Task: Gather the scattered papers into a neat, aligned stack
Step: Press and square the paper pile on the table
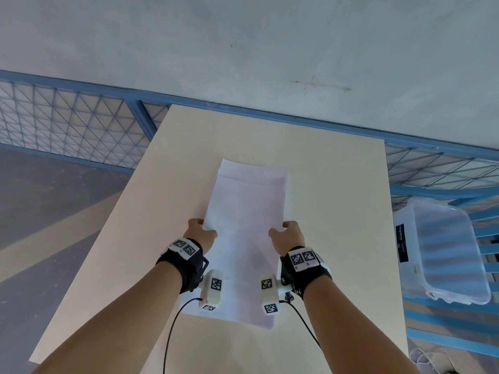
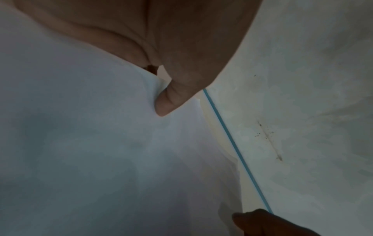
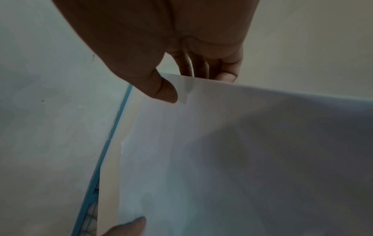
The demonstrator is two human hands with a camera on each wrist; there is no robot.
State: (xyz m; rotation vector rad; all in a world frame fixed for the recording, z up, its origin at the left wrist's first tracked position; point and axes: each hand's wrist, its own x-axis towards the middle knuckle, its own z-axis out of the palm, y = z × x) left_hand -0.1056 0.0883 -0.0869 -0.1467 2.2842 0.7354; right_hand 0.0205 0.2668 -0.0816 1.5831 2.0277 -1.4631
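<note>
1. your left hand (image 1: 201, 233) is pinching the left long edge of the papers (image 1: 247, 238), thumb on top and fingers curled beneath, lifting that side off the table (image 1: 337, 201).
2. the papers are sitting mid-table between your two hands, already gathered into one pile; judging by the far end, where several sheet edges are showing stepped and slightly fanned, you are squaring the pile rather than collecting.
3. your right hand (image 1: 287, 236) is gripping the opposite long edge the same way, thumb over and fingers under.
4. the next move is probably asking you to loosen both grips a little, so the sheets are sliding freely, and tap the pile on the table until the far edges are lining up.
5. the clear plastic bin (image 1: 442, 252) is standing off the table's right side, well apart.
</note>
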